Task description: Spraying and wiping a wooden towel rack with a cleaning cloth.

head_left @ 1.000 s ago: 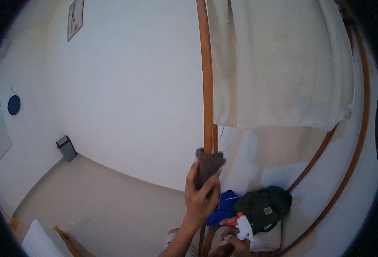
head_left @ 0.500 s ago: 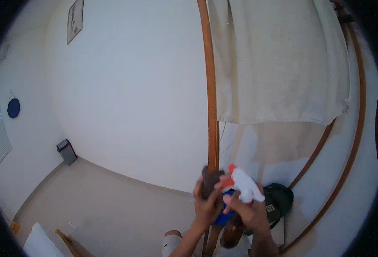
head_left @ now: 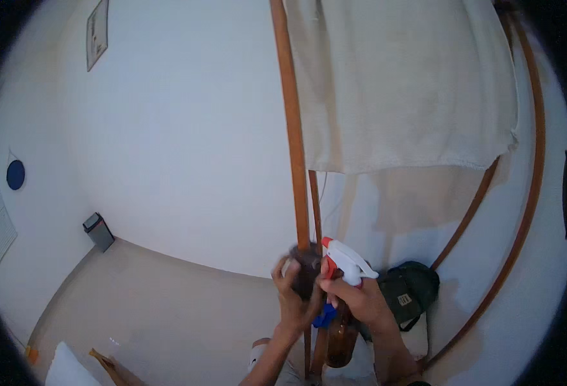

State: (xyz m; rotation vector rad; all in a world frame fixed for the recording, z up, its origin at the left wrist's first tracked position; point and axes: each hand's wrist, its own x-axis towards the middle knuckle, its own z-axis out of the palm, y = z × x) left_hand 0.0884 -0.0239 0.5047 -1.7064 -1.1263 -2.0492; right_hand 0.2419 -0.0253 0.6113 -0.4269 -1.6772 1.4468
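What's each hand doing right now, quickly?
Left hand: closed on a dark cloth, which is against the wooden post.
Right hand: closed, holding a spray bottle.

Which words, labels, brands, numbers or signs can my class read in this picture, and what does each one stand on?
No text is legible here.
Pale patch on the dark green backpack: marks too small to read.
Framed picture on the wall: marks too small to read.
Spray bottle in the right hand, dark cloth in the left hand: no lettering shows.
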